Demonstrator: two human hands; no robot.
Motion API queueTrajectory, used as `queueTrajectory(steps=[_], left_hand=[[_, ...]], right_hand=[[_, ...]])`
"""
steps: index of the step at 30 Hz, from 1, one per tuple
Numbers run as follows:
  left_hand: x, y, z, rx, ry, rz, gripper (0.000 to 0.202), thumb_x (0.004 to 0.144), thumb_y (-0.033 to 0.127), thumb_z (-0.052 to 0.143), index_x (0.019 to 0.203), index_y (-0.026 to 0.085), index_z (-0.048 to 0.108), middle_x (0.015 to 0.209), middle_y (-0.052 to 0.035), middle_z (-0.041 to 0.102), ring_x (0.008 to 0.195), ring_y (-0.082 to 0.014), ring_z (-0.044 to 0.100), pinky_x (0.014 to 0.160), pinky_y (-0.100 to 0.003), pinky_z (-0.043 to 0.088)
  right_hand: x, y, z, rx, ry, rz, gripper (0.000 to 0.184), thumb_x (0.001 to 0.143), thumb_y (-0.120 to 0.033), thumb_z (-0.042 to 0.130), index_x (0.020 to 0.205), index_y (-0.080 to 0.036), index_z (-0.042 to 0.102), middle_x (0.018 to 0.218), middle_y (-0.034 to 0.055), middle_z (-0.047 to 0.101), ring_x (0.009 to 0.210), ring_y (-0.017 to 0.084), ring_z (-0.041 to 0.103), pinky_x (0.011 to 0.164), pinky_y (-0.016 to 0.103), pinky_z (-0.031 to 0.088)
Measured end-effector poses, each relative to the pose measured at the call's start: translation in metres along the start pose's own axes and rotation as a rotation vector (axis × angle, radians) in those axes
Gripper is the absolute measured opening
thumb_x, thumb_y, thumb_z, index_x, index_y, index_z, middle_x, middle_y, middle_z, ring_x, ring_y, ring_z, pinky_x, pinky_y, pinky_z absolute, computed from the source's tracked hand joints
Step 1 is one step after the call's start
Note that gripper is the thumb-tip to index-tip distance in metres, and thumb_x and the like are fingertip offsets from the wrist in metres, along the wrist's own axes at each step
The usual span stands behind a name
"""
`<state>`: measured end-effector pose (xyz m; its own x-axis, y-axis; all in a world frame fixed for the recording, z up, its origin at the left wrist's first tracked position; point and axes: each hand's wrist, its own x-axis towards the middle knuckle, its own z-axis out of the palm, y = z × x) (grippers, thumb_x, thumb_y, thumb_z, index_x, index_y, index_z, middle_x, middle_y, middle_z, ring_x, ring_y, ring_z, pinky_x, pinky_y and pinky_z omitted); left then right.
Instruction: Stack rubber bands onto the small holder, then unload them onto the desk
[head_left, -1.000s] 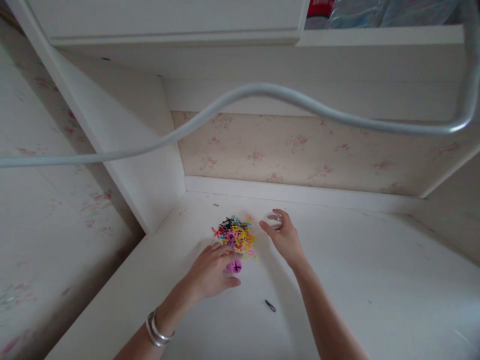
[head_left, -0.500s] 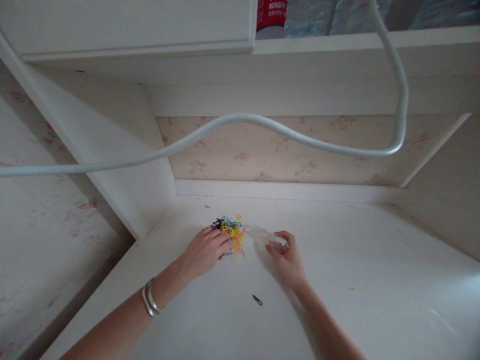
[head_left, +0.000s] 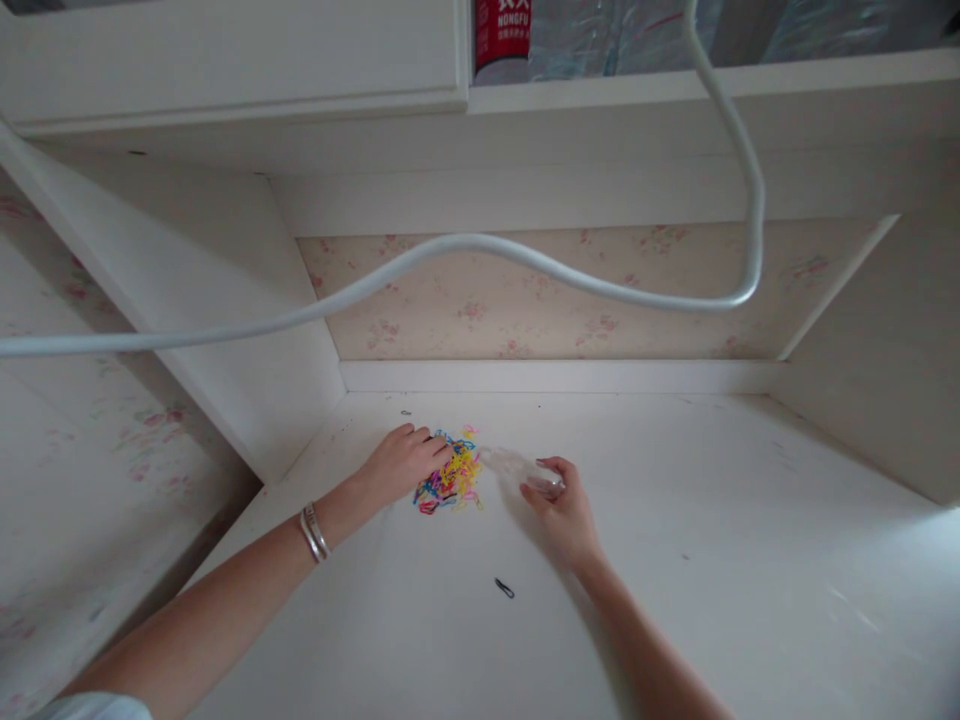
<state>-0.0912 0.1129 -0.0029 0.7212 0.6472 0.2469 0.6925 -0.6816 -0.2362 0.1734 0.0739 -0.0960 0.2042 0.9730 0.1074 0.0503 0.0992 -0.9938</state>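
A loose pile of small, thin loop-shaped clips (head_left: 459, 474) in yellow, blue, pink, red and black lies on the white tabletop. At the pile's upper left edge is my left hand (head_left: 409, 460), its fingers bent together over the clips; whatever they hold is hidden beneath them. My right hand (head_left: 564, 505) grips a clear plastic container (head_left: 517, 468), which lies tilted on its side with its far end by the pile's right edge. Closer to me, one black clip (head_left: 504, 588) rests alone on the tabletop.
A white cable (head_left: 480, 243) hangs across the view above the hands. Overhead is a white cabinet (head_left: 240, 60) with a shelf holding a red-labelled item (head_left: 502, 35) and clear plastic-wrapped things. White side panels and floral wallpaper (head_left: 472, 310) enclose the tabletop (head_left: 420, 620).
My left hand has drawn back toward the pile's upper left, uncovering more blue and red clips at its lower left. My right hand keeps hold of the container. The whole view has shifted slightly.
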Motion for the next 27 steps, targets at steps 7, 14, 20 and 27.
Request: queueTrajectory(steps=[7,14,20,27], left_hand=[[-0.008,-0.011,0.008,-0.356,-0.009,-0.235,0.025,0.081,0.026,0.062,0.105,0.027,0.064,0.099,-0.0025,0.066,0.089,-0.0188,0.058,0.076,-0.029,0.042],[-0.028,0.001,0.022,-1.518,0.221,-0.702,0.050,0.072,0.042,0.072,0.113,0.019,0.053,0.094,-0.0033,0.066,0.063,-0.0106,0.056,0.059,-0.024,0.044],[-0.047,0.043,0.021,-1.973,0.493,-0.761,0.039,0.079,0.035,0.068,0.112,0.021,0.054,0.092,-0.0022,0.062,0.065,-0.0076,0.054,0.058,-0.021,0.044],[-0.053,0.063,0.020,-2.108,0.426,-0.748,0.052,0.075,0.028,0.074,0.123,0.023,0.056,0.106,-0.0061,0.062,0.083,-0.0139,0.060,0.068,-0.024,0.049]], right_hand=[[0.001,-0.001,0.000,0.062,0.010,0.009,0.054,0.067,-0.043,0.076,0.110,-0.026,0.048,0.109,0.0043,0.064,0.079,0.018,0.066,0.069,0.030,0.051],[0.000,-0.012,0.000,0.487,-0.056,0.214,0.046,0.073,-0.046,0.073,0.108,-0.025,0.052,0.095,0.0009,0.068,0.074,0.017,0.068,0.074,0.032,0.054],[-0.010,-0.028,0.004,0.751,-0.209,0.325,0.034,0.075,-0.032,0.074,0.103,-0.024,0.056,0.097,0.0014,0.071,0.074,0.015,0.069,0.072,0.027,0.056],[-0.029,-0.038,0.019,0.827,-0.350,0.290,0.039,0.074,-0.015,0.073,0.106,-0.026,0.054,0.107,-0.0008,0.067,0.097,0.015,0.065,0.090,0.031,0.051]])
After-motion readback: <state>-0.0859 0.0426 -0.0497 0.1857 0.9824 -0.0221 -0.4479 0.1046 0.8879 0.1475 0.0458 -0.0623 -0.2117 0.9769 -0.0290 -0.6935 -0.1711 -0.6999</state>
